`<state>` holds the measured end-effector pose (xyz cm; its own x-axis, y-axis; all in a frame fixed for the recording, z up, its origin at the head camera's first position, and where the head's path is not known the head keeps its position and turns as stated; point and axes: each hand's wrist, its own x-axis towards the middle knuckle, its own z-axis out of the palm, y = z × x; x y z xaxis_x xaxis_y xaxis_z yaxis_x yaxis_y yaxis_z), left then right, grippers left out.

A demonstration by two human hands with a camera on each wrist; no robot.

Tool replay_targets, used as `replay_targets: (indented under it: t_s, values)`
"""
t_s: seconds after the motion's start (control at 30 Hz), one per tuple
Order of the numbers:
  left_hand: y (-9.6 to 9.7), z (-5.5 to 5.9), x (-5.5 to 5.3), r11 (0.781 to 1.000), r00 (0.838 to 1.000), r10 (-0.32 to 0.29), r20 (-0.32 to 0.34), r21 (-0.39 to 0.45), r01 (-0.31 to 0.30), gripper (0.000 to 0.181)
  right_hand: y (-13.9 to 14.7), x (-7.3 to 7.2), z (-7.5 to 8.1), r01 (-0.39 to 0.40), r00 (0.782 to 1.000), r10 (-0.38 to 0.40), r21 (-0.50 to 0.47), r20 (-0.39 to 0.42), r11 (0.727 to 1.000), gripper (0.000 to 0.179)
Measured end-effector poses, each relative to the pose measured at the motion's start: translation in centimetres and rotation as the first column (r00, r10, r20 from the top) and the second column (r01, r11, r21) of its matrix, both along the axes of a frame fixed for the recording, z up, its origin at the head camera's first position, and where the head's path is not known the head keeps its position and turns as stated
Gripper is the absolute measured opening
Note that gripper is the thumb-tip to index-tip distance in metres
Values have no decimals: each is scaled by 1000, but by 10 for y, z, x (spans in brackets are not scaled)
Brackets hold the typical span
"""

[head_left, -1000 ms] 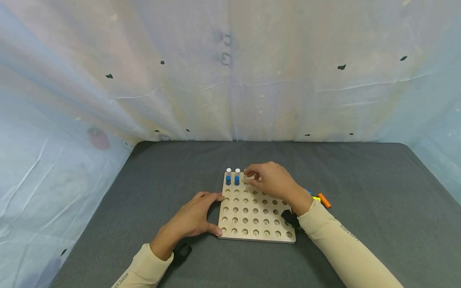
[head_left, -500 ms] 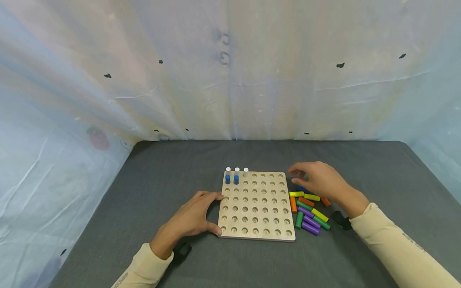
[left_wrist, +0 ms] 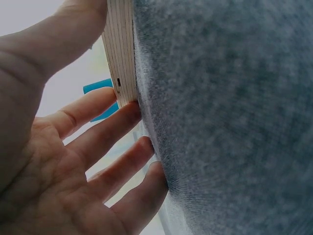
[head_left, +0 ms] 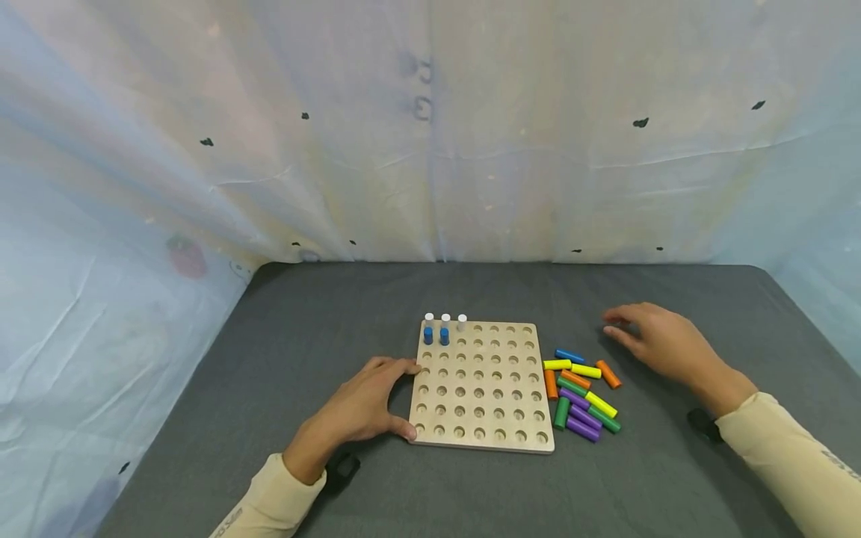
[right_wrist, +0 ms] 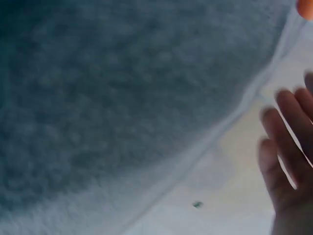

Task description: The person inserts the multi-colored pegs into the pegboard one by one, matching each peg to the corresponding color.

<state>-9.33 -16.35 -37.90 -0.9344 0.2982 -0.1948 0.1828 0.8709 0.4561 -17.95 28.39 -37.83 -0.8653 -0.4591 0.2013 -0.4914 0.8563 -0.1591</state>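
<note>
A square wooden peg board (head_left: 479, 388) with rows of round holes lies on the grey table. White pegs (head_left: 462, 323) stand in three holes of its far row at the left, with two blue pegs (head_left: 445, 337) just in front. My left hand (head_left: 359, 402) rests against the board's left side, thumb at the near corner. In the left wrist view the fingertips (left_wrist: 131, 111) touch the layered wooden edge (left_wrist: 122, 58). My right hand (head_left: 662, 340) holds nothing and hovers right of the loose pegs, fingers relaxed; its fingers (right_wrist: 286, 132) look blurred in the right wrist view.
Loose pegs lie in a cluster along the board's right side: yellow (head_left: 601, 404), green (head_left: 561, 413), purple (head_left: 583, 429), orange (head_left: 608, 373) and one blue peg (head_left: 569, 356). A pale curtain (head_left: 498, 149) hangs behind the table's far edge and along its sides.
My right hand has moved from the board's far row to the right, past the loose pegs. A third white peg now shows standing in the far row. My left hand stays at the edge.
</note>
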Motion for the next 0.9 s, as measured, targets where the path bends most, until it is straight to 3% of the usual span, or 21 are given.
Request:
replay_targets:
  t_s: [0.17, 0.4, 0.7, 0.9]
  values:
    - [0, -1, 0, 1000, 1000, 1, -4, 1, -1, 92, -11, 9, -8, 48, 999, -49, -74, -11, 996, 26]
    - [0, -2, 1, 1000, 1000, -5, 7, 3, 5, 91, -31, 16, -11, 45, 995, -32, -147, 91, 988, 28]
    - [-1, -4, -2, 1000, 1000, -1, -2, 5, 1, 91, -47, 11, -12, 10, 984, 20, -169, 174, 986, 26]
    - [-1, -4, -2, 1000, 1000, 0, 5, 17, 0, 92, -49, 12, -15, 9, 982, 21, -160, 187, 987, 24]
